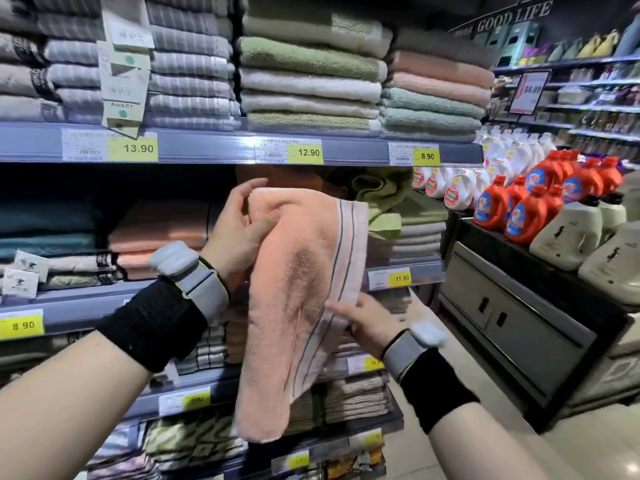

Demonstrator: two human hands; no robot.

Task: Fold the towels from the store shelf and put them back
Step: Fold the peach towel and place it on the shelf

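Note:
A peach-pink towel (294,306) with a striped border hangs in the air in front of the store shelf (207,147). My left hand (239,230) grips its top corner, thumb over the cloth. My right hand (363,320) pinches the striped edge lower down on the right. The towel's bottom end droops free below both hands. Behind it, in the middle shelf bay, lies a crumpled green towel (381,192) on a low stack.
Folded towel stacks fill the shelves above, left and below, with yellow price tags on the rails. To the right stands a dark display counter (512,306) with orange and white detergent bottles (540,202). A pale aisle floor (485,455) lies at lower right.

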